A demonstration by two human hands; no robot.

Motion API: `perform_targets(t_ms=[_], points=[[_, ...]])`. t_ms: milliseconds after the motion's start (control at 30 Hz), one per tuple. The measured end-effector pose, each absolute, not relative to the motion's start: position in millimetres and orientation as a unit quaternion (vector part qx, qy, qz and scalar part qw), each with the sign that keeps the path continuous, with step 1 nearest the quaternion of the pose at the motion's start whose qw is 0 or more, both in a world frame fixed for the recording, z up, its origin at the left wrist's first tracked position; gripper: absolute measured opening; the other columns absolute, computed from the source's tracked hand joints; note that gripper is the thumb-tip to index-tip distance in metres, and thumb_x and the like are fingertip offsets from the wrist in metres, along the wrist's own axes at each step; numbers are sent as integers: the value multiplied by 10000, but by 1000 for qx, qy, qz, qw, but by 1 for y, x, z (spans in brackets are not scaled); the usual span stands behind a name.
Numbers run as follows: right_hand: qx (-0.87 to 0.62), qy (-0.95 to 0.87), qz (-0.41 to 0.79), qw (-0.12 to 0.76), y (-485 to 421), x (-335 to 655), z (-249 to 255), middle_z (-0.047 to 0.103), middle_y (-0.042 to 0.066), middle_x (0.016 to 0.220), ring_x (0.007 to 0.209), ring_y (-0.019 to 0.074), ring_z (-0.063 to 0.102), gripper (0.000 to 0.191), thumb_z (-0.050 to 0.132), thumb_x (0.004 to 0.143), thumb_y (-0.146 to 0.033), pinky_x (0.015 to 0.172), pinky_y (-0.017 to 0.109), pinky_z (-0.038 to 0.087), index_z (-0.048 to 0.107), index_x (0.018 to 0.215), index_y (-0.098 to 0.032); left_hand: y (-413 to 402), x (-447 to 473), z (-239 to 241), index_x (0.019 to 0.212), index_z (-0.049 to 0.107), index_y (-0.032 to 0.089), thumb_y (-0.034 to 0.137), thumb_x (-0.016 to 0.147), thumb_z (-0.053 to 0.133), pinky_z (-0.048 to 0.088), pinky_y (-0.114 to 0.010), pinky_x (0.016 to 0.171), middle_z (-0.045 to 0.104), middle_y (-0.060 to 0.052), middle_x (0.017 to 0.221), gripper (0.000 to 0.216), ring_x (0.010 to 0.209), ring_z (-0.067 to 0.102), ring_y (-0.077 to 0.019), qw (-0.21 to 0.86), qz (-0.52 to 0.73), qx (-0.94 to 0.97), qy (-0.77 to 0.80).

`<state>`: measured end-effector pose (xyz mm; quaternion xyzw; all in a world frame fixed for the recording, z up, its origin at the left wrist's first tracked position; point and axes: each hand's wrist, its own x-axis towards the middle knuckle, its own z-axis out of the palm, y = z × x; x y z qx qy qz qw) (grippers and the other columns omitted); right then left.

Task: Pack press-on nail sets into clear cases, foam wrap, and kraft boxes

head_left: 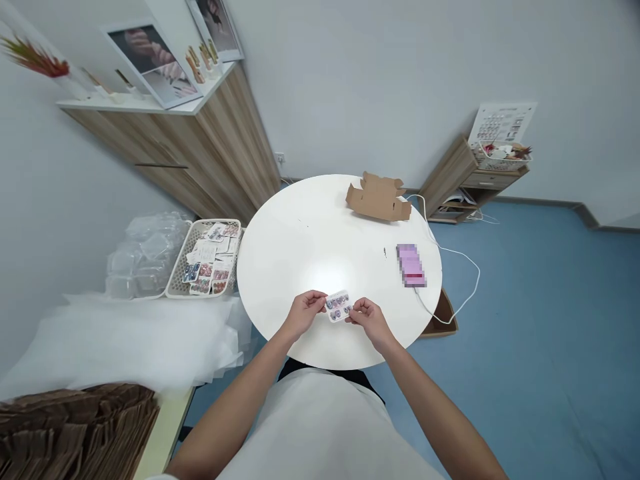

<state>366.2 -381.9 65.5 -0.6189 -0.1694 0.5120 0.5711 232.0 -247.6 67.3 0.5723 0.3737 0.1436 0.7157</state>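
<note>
Between my two hands is a small white card of press-on nails [339, 306], held over the near part of the round white table [280, 247]. Two rows of shiny, multicoloured nails show on its face. My left hand [306, 309] pinches the card's left edge between thumb and fingers. At the lower right corner, my right hand [369, 319] grips it in the same way, with its fingertips covering a bit of the card.
On the table lie an unfolded cardboard box [377, 198], a tiny dark item [385, 253] and a pixelated purple phone-like object [411, 265] with a white cable [473, 287]. A white basket [173, 283] of nail cards, clear plastic trays [145, 257] and white sheets [125, 340] are at left.
</note>
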Motion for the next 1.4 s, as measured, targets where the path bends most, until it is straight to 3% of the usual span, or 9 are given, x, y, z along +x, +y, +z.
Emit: perform_targets(t_ms=[100,200,267,467,600,700,967,1133,1400], points=[[-620,-206,513,557,-390,368,64,550,7,842,669,143,603,380,673,596,-373,667,325,459,490,893,-223,-250,230,67,800,627,148,381,673,600,500,-326,693,649,-50,756,266,668,591,-141,718,128,579,366],[-633,-279,502,519,-394,367,67,499,34,1037,711,119,581,675,680,588,-275,706,339,464,351,1176,-311,-246,227,67,796,633,154,372,680,595,498,-319,685,647,-47,752,250,671,587,-143,716,105,593,352],[-650,-331,486,481,-394,365,71,483,35,1047,725,117,567,721,654,608,-232,719,342,462,309,1233,-336,-242,225,67,799,634,155,366,686,590,496,-319,678,643,-47,749,244,666,580,-142,714,92,604,343],[-678,-346,439,477,-383,357,72,492,0,877,663,110,544,596,627,626,-227,680,319,463,421,1178,-312,-233,219,72,934,612,158,382,718,555,479,-326,708,619,-56,782,317,707,572,-146,703,99,624,326],[-657,-308,456,516,-381,352,69,475,-7,856,653,102,540,641,655,605,-248,695,315,464,406,1193,-297,-231,206,81,1185,463,210,329,617,673,444,-331,785,577,-60,940,617,817,558,-149,673,102,681,270],[-647,-298,460,529,-379,349,69,475,-11,841,670,105,538,647,666,601,-248,713,317,462,407,1192,-292,-231,197,86,1267,357,262,304,546,727,413,-349,830,562,-39,964,811,831,541,-151,616,82,751,226],[-658,-308,448,521,-371,341,70,497,-1,853,711,124,543,645,648,626,-241,746,347,460,391,1215,-297,-221,191,82,1267,354,282,274,665,630,430,-317,784,559,1,851,663,758,523,-135,548,72,811,192],[-682,-348,418,488,-367,338,67,489,8,932,719,112,545,735,638,631,-221,796,357,446,302,1278,-321,-214,190,81,1270,352,272,268,677,618,442,-315,767,563,-9,862,650,757,527,-139,539,79,816,195],[-723,-372,376,444,-359,335,63,509,-3,889,724,107,548,639,583,684,-234,787,341,451,324,1263,-307,-207,185,69,1305,254,267,245,702,593,442,-334,809,547,-10,940,691,776,541,-115,543,77,813,195]])
